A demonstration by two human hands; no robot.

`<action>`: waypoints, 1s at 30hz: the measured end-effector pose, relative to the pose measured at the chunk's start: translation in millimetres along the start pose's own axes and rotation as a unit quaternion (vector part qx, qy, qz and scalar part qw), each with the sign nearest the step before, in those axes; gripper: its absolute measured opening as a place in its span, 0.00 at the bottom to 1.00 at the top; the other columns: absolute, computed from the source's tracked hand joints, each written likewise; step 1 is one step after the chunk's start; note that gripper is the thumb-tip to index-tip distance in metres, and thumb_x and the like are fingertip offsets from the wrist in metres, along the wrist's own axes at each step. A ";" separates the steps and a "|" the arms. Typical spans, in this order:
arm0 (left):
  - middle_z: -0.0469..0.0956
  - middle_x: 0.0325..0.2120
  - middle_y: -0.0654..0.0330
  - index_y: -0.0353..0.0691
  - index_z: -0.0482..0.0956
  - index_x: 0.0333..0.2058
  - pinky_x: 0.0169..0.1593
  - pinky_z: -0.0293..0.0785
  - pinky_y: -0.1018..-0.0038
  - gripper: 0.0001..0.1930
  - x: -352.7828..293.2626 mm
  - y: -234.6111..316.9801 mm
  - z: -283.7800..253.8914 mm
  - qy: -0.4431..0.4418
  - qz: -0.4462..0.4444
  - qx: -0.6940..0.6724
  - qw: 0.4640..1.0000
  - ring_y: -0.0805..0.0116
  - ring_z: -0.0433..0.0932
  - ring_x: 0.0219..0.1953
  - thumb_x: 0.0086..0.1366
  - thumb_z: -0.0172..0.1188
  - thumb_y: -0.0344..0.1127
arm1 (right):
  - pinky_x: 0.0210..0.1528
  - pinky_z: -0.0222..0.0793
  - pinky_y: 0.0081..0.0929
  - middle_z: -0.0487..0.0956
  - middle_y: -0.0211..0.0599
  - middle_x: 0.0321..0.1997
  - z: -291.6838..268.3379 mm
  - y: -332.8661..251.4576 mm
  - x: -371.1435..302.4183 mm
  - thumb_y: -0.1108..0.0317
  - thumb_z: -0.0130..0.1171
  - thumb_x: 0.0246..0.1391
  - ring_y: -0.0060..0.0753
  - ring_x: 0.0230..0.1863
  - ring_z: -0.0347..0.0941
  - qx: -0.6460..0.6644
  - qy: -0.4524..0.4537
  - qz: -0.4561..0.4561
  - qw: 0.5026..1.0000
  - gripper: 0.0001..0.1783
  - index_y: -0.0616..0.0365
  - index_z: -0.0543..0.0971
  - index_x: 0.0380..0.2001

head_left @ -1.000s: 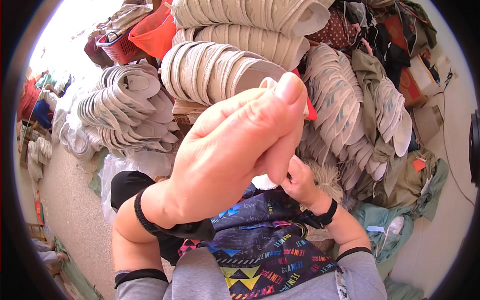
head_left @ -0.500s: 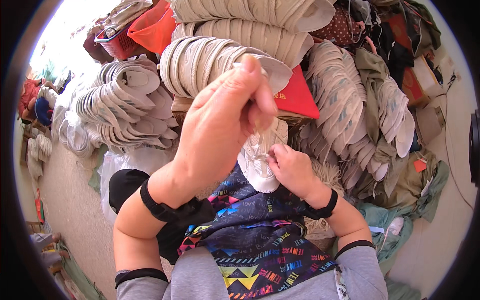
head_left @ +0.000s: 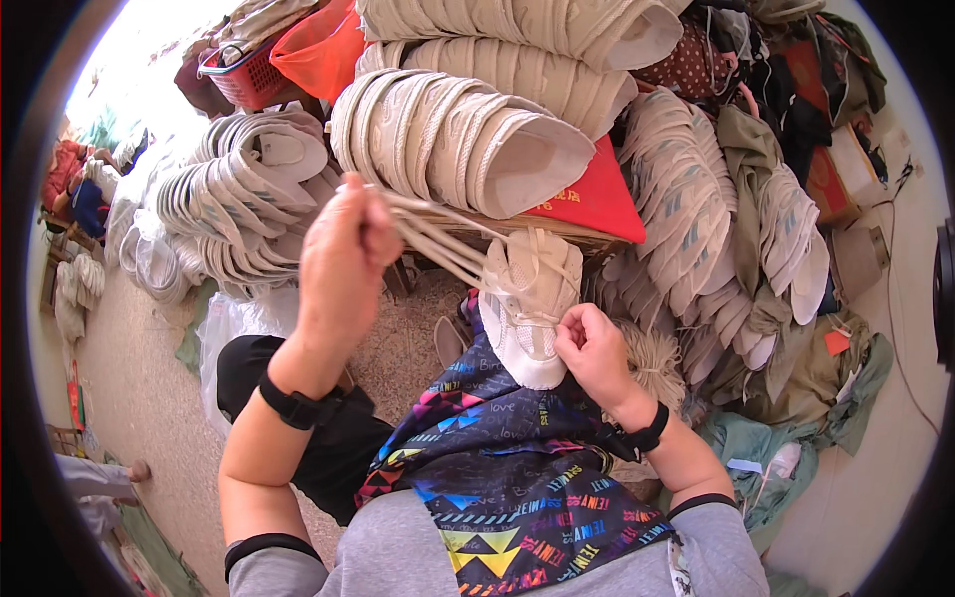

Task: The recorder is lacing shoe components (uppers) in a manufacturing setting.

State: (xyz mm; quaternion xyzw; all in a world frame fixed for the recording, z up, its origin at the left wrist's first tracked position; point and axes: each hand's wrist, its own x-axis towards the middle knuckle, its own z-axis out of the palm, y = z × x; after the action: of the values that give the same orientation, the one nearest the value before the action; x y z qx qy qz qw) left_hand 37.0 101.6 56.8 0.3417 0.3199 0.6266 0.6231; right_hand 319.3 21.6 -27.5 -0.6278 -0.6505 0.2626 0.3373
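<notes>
A cream and white shoe upper [head_left: 517, 348] lies on my lap over a patterned dark apron [head_left: 507, 448], its white toe toward me. Off to its left, my left hand [head_left: 343, 254] is raised and closed on a pale shoelace [head_left: 438, 239]. Several strands of the lace run taut from that hand to the upper's eyelets. On the upper's right edge, beside the lacing, my right hand [head_left: 597, 353] is closed in a pinch. Its fingertips cover exactly what part of the edge they grip.
Nested shoe uppers [head_left: 428, 139] lie on a low table just beyond my lap, with a red bag [head_left: 597, 199] beneath. More uppers are stacked at left [head_left: 229, 189] and right [head_left: 686, 199]. A bundle of pale laces [head_left: 652, 363] hangs near my right hand. A person's leg [head_left: 99, 476] shows at lower left.
My left hand has swung left and away from above the shoe upper, drawing the lace strands out long. The right hand stays at the upper's right edge, slightly shifted.
</notes>
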 end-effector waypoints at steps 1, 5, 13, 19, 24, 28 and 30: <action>0.59 0.19 0.70 0.44 0.65 0.26 0.27 0.55 0.78 0.17 3.0 2.0 -15.8 0.014 -0.002 -0.026 1.000 0.79 0.54 0.19 0.75 0.41 0.41 | 0.29 0.70 0.30 0.75 0.37 0.26 0.3 -5.3 -3.4 0.72 0.61 0.47 0.37 0.23 0.72 0.000 0.002 0.002 1.000 0.08 0.60 0.74 0.31; 0.56 0.15 0.71 0.45 0.65 0.24 0.25 0.54 0.78 0.17 3.0 8.9 -92.5 0.072 -0.097 -0.163 0.979 0.78 0.53 0.17 0.74 0.42 0.40 | 0.39 0.70 0.35 0.75 0.39 0.37 -2.0 -21.2 -3.4 0.72 0.65 0.46 0.40 0.34 0.72 -0.098 0.025 -0.333 0.938 0.14 0.60 0.76 0.37; 0.56 0.17 0.70 0.43 0.67 0.27 0.29 0.56 0.76 0.16 -4.8 17.7 -100.0 0.093 -0.166 -0.286 0.939 0.76 0.54 0.19 0.75 0.42 0.42 | 0.45 0.68 0.36 0.75 0.41 0.39 1.1 -31.6 1.5 0.72 0.64 0.46 0.43 0.40 0.71 -0.164 -0.062 -0.372 0.911 0.17 0.63 0.75 0.42; 0.64 0.26 0.68 0.41 0.70 0.36 0.34 0.63 0.76 0.12 -6.6 41.2 -23.8 -0.043 -0.111 -0.227 0.967 0.77 0.62 0.25 0.75 0.42 0.41 | 0.45 0.70 0.31 0.76 0.40 0.39 26.0 -60.1 39.1 0.71 0.62 0.52 0.38 0.41 0.73 -0.062 -0.029 -0.345 0.936 0.23 0.67 0.69 0.50; 0.70 0.31 0.64 0.38 0.72 0.42 0.32 0.65 0.80 0.11 7.6 43.3 -72.6 -0.062 -0.120 -0.276 0.952 0.78 0.65 0.25 0.75 0.43 0.37 | 0.39 0.70 0.16 0.76 0.24 0.35 -36.4 -57.0 87.2 0.72 0.54 0.60 0.14 0.30 0.71 0.396 -0.195 0.014 0.897 0.12 0.59 0.74 0.47; 0.72 0.31 0.61 0.34 0.71 0.42 0.32 0.69 0.77 0.09 28.5 40.6 -177.2 0.033 -0.181 -0.362 0.914 0.77 0.68 0.26 0.73 0.43 0.32 | 0.30 0.67 0.16 0.70 0.22 0.23 -120.1 -21.6 115.2 0.73 0.53 0.60 0.15 0.22 0.66 0.532 -0.051 0.116 0.837 0.10 0.62 0.74 0.44; 0.73 0.32 0.58 0.31 0.71 0.42 0.35 0.73 0.75 0.08 41.4 42.9 -248.4 0.120 -0.158 -0.371 0.907 0.73 0.72 0.28 0.72 0.43 0.28 | 0.24 0.60 0.15 0.65 0.21 0.20 -168.2 16.9 123.2 0.72 0.51 0.62 0.13 0.19 0.61 0.579 0.006 0.176 0.796 0.09 0.62 0.72 0.44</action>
State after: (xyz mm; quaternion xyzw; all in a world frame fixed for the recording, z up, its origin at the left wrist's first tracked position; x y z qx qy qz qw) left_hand -192.1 148.4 -46.1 -0.0470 0.1859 0.6300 0.7525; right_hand 461.3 131.5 79.7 -0.4203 -0.2540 0.6414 0.5895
